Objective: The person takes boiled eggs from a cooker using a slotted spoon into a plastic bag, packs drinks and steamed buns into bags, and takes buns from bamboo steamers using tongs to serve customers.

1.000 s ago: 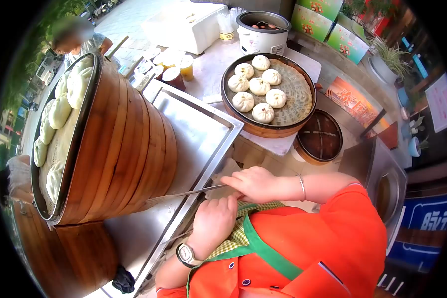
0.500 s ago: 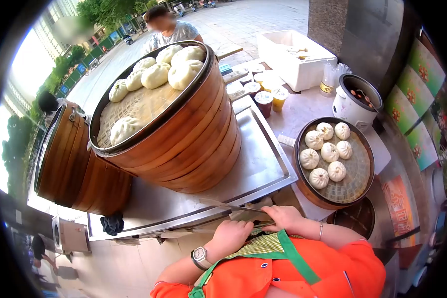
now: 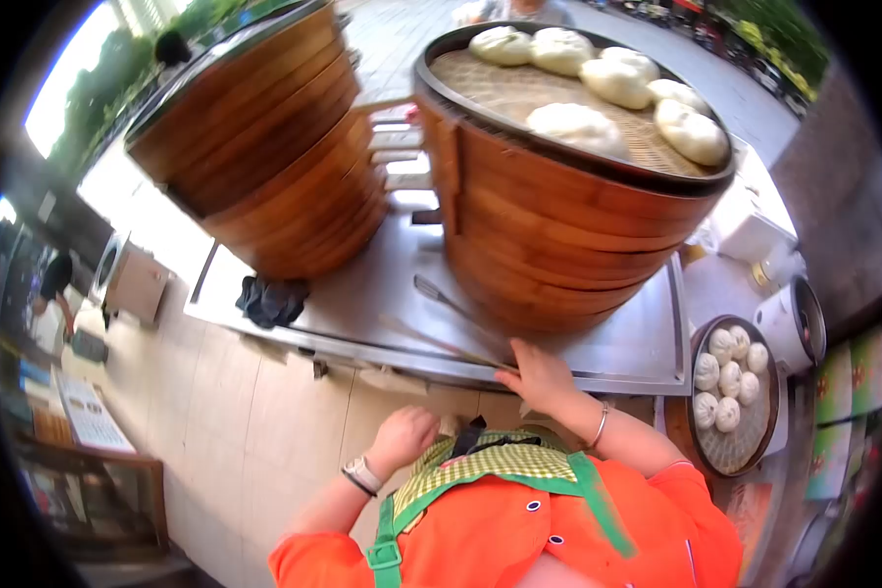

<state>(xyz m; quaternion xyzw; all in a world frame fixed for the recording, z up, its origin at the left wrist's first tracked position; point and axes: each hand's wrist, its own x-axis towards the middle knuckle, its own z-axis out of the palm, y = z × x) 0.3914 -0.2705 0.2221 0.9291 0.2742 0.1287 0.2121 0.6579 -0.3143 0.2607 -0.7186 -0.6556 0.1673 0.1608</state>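
Note:
In my right hand (image 3: 544, 377) is a pair of long, thin metal tongs (image 3: 451, 345), their blurred arms spread over the front edge of the steel table. My left hand (image 3: 406, 436) hangs in front of the checked apron (image 3: 480, 465), its fingers curled in and nothing visible in them. Just beyond the tongs rises a tall stack of bamboo steamers (image 3: 549, 235). On its top tier lie several white steamed buns (image 3: 612, 83), most along the far and right rim, one nearer the front.
Another steamer stack (image 3: 264, 167) stands left, a crumpled black cloth (image 3: 272, 300) beside its base. At right, a round steamer basket (image 3: 745, 446) holds several small buns, near a white cooker (image 3: 792, 323) and a white foam box (image 3: 750, 230). A person stands beyond the tall stack.
My view has swung left. My hands have separated: the left has drawn away and down, while the right keeps the tongs, now spread and over the table edge.

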